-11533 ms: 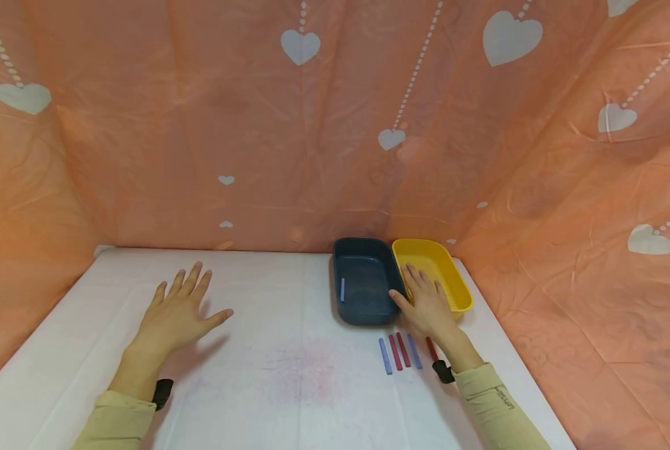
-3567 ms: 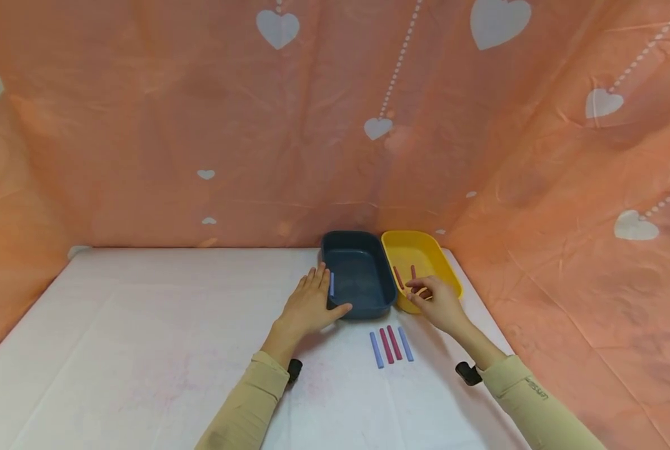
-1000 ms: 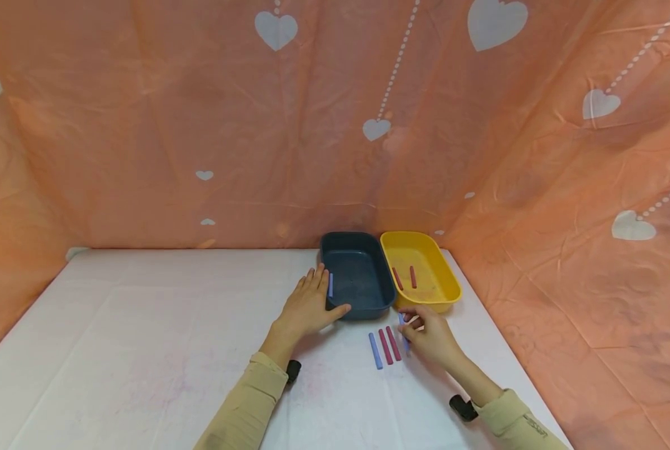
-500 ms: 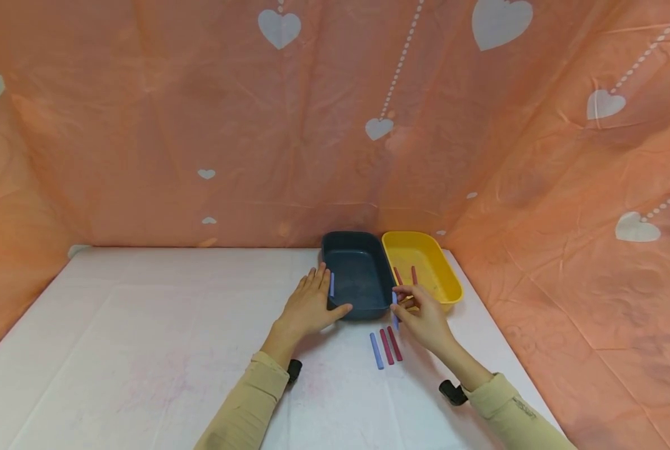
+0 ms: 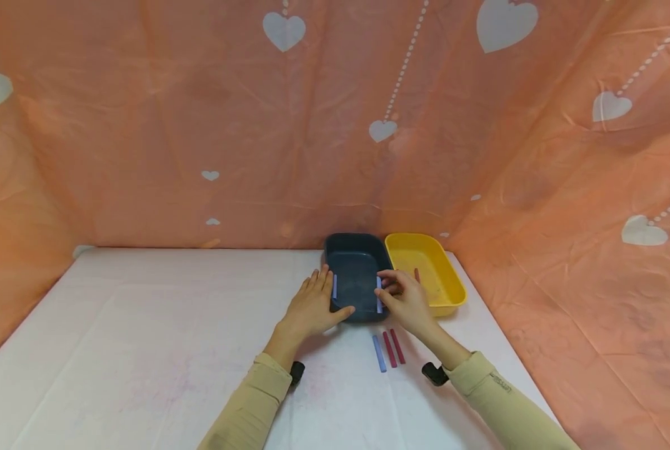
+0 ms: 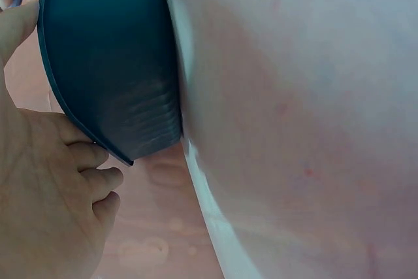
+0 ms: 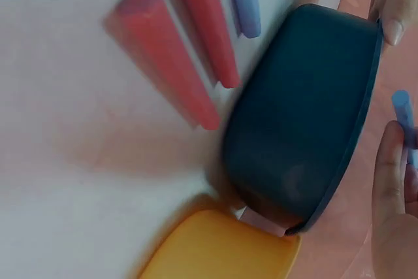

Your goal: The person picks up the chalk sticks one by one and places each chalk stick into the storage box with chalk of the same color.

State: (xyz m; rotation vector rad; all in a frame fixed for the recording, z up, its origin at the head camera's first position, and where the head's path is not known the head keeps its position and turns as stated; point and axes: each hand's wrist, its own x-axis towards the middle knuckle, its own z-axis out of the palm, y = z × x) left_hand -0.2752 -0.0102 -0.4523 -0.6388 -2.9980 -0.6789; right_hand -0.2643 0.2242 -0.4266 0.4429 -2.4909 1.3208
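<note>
My right hand (image 5: 409, 303) pinches a light blue chalk stick (image 5: 379, 294) between thumb and fingers, over the right side of the dark blue bin (image 5: 357, 250). In the right wrist view that chalk (image 7: 403, 108) is above the bin's rim. My left hand (image 5: 308, 306) rests on the bin's left rim, fingers extended and thumb at the front edge. Another blue chalk stick (image 5: 335, 286) lies inside along the left wall. On the table in front are a blue chalk stick (image 5: 379, 354) and two red ones, a left red chalk stick (image 5: 389, 349) and a right red chalk stick (image 5: 397, 347).
A yellow bin (image 5: 452, 282) stands against the dark bin's right side. One red chalk stick (image 5: 417, 275) shows in it, and my right hand covers part of this bin. The white-covered table (image 5: 160, 325) meets an orange heart-patterned curtain (image 5: 228, 125) behind and at both sides.
My right hand has picked the rightmost blue chalk stick off the table and carried it up and left over the dark blue bin. The left hand stays on the rim.
</note>
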